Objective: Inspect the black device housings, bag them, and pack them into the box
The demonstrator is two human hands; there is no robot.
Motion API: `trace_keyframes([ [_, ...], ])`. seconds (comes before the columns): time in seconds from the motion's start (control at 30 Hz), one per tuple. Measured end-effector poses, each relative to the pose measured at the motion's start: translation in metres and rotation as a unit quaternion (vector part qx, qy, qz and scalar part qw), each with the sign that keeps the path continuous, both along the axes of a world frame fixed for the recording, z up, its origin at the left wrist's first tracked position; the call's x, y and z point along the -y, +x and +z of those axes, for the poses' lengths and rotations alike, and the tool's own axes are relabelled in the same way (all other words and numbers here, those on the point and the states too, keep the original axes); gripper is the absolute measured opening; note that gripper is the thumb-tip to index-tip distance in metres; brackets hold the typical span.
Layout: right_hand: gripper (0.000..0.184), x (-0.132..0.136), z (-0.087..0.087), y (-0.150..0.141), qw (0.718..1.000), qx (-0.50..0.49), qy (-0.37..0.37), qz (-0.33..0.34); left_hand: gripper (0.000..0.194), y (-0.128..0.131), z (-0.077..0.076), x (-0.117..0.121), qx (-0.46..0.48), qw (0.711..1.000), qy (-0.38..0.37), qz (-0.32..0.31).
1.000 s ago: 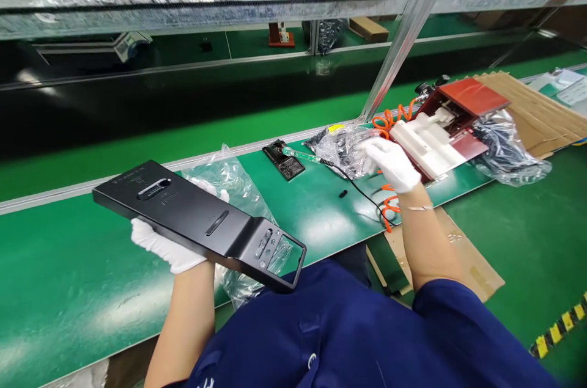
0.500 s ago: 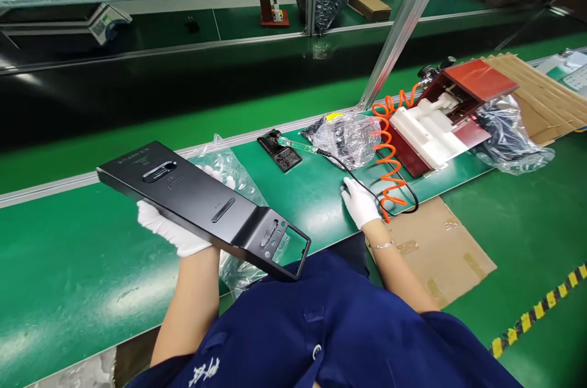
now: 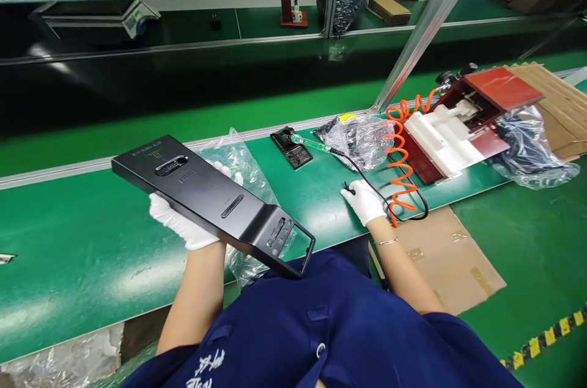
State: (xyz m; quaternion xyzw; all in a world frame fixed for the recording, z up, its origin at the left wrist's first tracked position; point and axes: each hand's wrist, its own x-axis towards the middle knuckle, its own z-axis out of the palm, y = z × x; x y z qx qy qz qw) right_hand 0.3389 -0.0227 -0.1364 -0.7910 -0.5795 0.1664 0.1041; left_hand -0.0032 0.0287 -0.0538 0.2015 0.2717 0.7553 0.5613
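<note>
My left hand [image 3: 183, 223], in a white glove, is closed round a long black plastic housing [image 3: 206, 189] from beneath. The housing is held tilted above the bench; it has slots, small round holes and a rectangular opening at its near end. My right hand [image 3: 365, 201], also gloved, is over the bench near the edge, thumb and fingertips closed on a small black piece [image 3: 347, 186] too small to name. Beyond it, a soldering iron with a clear green handle [image 3: 312, 143] rests on a black tray [image 3: 298, 157], its black cord running past my right hand.
A clear plastic bag [image 3: 243, 162] lies under the housing. Bagged parts [image 3: 362, 139] sit behind the cord. An orange coiled air hose [image 3: 403, 162] leads to a red-and-white press fixture [image 3: 449, 134] on the right. Cardboard [image 3: 452, 259] lies below the bench edge; a metal post [image 3: 422, 33] rises behind.
The view has shifted slightly, so the bench things appear further right. My right hand's fingers have drawn together and lifted the small black piece a little. My left hand still holds the housing.
</note>
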Motion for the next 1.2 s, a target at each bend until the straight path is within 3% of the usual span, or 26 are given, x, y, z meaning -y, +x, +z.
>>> trace_keyframes([
  [0.1, 0.037, 0.004, 0.000, 0.000, 0.999, -0.034, 0.009, 0.034, 0.078, 0.000, 0.001, 0.001, -0.008, 1.000, 0.007, -0.019],
  [0.2, 0.033, 0.002, 0.002, 0.004, 0.996, -0.056, 0.040, 0.062, 0.078, 0.000, 0.001, 0.002, -0.003, 0.999, 0.019, -0.036],
  [0.3, 0.043, -0.009, 0.004, 0.005, 0.994, -0.050, 0.041, 0.092, 0.072, 0.001, 0.001, 0.002, 0.010, 0.999, 0.024, -0.028],
  [0.4, 0.037, -0.022, 0.005, -0.001, 0.993, -0.045, 0.023, 0.108, 0.073, 0.003, 0.002, 0.003, 0.008, 1.000, 0.007, -0.026],
  [0.53, 0.026, -0.032, 0.004, -0.006, 0.994, -0.046, 0.018, 0.101, 0.076, 0.001, 0.000, 0.006, 0.027, 0.999, 0.002, -0.028],
  [0.77, 0.038, -0.040, -0.001, -0.008, 0.995, -0.059, 0.010, 0.075, 0.063, 0.001, 0.000, 0.010, 0.040, 0.998, 0.012, -0.057],
  [1.0, 0.017, -0.044, -0.001, -0.024, 0.993, -0.109, 0.024, 0.033, 0.063, 0.004, -0.002, 0.011, 0.048, 0.997, 0.002, -0.056],
  [1.13, 0.033, -0.035, 0.020, -0.035, 0.966, -0.243, 0.051, 0.066, 0.064, 0.008, 0.001, 0.015, 0.065, 0.996, -0.010, -0.066],
  [1.2, 0.044, -0.031, 0.042, -0.045, 0.907, -0.407, 0.068, 0.080, 0.066, 0.013, 0.005, 0.015, 0.074, 0.994, -0.010, -0.083],
])
